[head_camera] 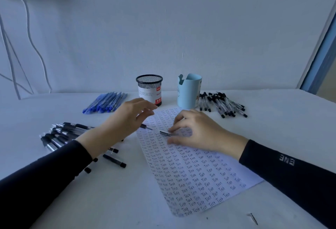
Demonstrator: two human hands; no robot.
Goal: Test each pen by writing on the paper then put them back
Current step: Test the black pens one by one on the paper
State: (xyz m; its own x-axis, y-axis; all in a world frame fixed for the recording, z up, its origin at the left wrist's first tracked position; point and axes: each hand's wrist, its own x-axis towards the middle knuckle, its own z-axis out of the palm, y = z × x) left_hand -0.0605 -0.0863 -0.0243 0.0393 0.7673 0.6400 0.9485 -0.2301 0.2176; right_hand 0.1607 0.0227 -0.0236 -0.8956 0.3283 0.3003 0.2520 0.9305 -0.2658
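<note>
White table [276, 123] against pale wall [181, 28], cables [31, 37] hanging left; paper [200, 183] covered in "Test". Right hand [196, 132] pinches pen [165, 133]; left hand [125, 119] grip unclear.

The white table [272, 128] bears paper [196, 174] at centre, blue pens [105, 102] at eleven o'clock, black-capped pens [223, 104] at one o'clock.

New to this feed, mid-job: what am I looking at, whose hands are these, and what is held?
One camera, worn on a person's head, looks down at their bare hands; no machine. On the white table lie a paper filled with the word Test, a mesh cup, a light-blue cup, and three pen piles: blue pens, capped clear pens, black pens. The right hand pinches a short grey pen piece; a pen tip pokes from under the left hand, grip hidden.
</note>
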